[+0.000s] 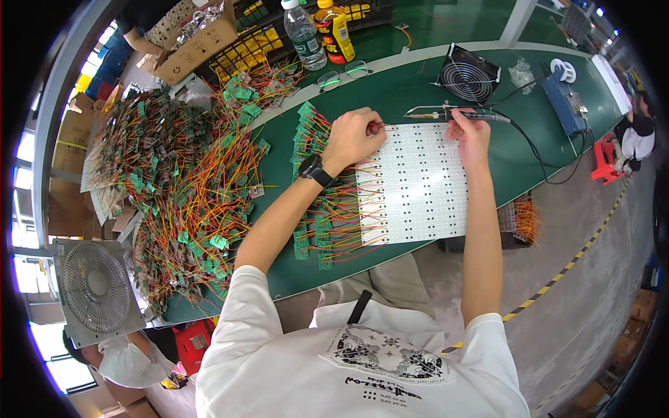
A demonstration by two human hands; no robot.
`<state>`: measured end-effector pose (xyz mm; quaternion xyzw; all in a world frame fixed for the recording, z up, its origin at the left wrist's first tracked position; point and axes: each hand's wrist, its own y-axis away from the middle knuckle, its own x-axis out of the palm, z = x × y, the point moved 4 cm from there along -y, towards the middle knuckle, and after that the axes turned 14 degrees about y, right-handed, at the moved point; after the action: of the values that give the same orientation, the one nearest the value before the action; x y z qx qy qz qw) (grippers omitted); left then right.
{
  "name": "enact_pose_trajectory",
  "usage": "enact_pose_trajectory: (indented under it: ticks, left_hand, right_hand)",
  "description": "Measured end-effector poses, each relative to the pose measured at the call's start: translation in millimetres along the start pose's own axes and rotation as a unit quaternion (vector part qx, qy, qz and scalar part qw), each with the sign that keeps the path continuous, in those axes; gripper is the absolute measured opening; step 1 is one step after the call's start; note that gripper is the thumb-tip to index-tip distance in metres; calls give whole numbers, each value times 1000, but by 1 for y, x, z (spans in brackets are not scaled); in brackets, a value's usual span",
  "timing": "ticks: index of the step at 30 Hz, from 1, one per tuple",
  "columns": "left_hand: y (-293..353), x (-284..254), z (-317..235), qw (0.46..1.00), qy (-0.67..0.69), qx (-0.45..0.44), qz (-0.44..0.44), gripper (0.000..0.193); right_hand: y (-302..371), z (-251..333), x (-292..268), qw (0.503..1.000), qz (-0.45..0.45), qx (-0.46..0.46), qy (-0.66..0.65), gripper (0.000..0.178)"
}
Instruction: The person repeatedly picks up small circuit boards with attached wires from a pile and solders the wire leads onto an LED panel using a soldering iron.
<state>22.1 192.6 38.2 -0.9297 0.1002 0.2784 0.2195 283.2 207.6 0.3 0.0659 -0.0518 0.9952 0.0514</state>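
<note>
1. A workshop with a pale floor surrounds a green desk (519, 153); the white panel (432, 181) lies flat on it, in front of the person.
2. Wired boards (322, 233) crowd the panel's left side, their red and yellow wires reaching over its edge; the left forearm crosses above them.
3. Farther left of the panel, a big tangled heap (202, 188) of boards and wires fills the desk's end, a large grey fan (97, 282) beyond it.
4. Past the panel's far edge is a small black fan (468, 80); to the right of that fan lie a clear bag (521, 74) and a blue box (561, 104) topped by a white spool (563, 70).
5. Glasses (341, 76), a water bottle (304, 38) and a yellow-capped bottle (336, 35) stand far-left of the panel.
6. Beyond the heap, far-left of the panel, a carton (188, 64) holds crumpled silvery stuff; beside it, a black crate (245, 50) holds yellow things.
7. The left hand (357, 139) is pinched at the panel's far-left corner; what its fingertips hold is unclear.
8. The right hand (474, 136) grips a soldering iron (488, 116) over the panel's far edge, tip pointing left; its cable loops away rightward.
</note>
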Motion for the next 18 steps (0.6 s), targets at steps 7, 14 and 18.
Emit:
enact_pose_trajectory:
  ticks: [7,14,18]
  left_hand:
    - [0,3,-3,1000,-2,6,2,13]
    - [-3,8,-6,999,-34,6,5,13]
    - [-3,8,-4,1000,-27,-4,9,14]
  right_hand:
    - [1,4,-2,1000,-14,-21,-4,20]
    - [4,3,-7,998,-33,-37,31,19]
    - [5,5,-5,999,-17,-21,40,20]
